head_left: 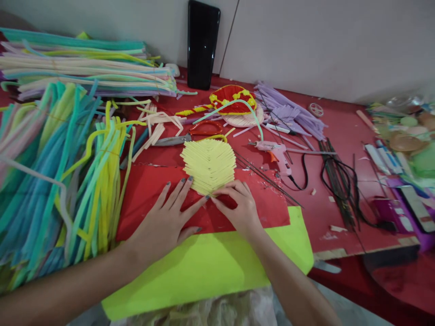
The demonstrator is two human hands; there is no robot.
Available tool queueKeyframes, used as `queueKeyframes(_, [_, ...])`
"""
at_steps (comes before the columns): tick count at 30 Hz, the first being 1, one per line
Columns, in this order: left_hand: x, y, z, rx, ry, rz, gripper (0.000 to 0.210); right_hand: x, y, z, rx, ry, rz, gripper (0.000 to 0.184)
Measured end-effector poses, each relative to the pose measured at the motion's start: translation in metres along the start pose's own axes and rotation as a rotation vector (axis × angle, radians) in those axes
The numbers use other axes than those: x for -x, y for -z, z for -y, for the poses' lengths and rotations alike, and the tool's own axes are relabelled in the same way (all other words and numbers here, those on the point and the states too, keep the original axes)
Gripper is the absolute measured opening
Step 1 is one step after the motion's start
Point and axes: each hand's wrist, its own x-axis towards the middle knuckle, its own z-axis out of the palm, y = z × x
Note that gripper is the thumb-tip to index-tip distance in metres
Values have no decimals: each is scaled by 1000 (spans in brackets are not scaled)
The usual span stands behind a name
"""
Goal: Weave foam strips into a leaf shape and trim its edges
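A pale yellow leaf shape (209,165), built from slanted strips of pipe cleaner that meet along a middle line, lies flat on a red sheet (251,215). My left hand (170,213) is spread palm down at its lower left, fingers apart, with fingertips against its edge. At the leaf's lower tip, my right hand (239,206) has thumb and index finger pinched together. Whether a small loose piece is also between them cannot be made out. Under the red sheet lies a lime-green sheet (204,262), nearest to my forearms.
Bundles of coloured pipe cleaners (61,172) fill the left side. Beyond the leaf lie red-handled scissors (204,129) and a red-and-yellow ornament (233,99). A pink glue gun (278,156) with a black cord and dark wires (336,190) lie rightward. A black phone (203,45) leans on the wall.
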Motion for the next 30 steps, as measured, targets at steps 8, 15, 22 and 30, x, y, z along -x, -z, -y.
queueKeyframes(8, [0, -1, 0, 9, 2, 11, 63, -1, 1, 2, 6, 14, -6, 6])
queueKeyframes(15, [0, 0, -1, 17, 14, 10, 61, -1, 1, 1, 4, 35, -6, 5])
queueKeyframes(22, [-1, -2, -2, 22, 26, 0, 62, 3, 2, -2, -52, 0, -176, 5])
queueKeyframes(30, [1, -4, 0, -3, 4, -31, 63, 2, 0, -4, -72, -57, -187, 7])
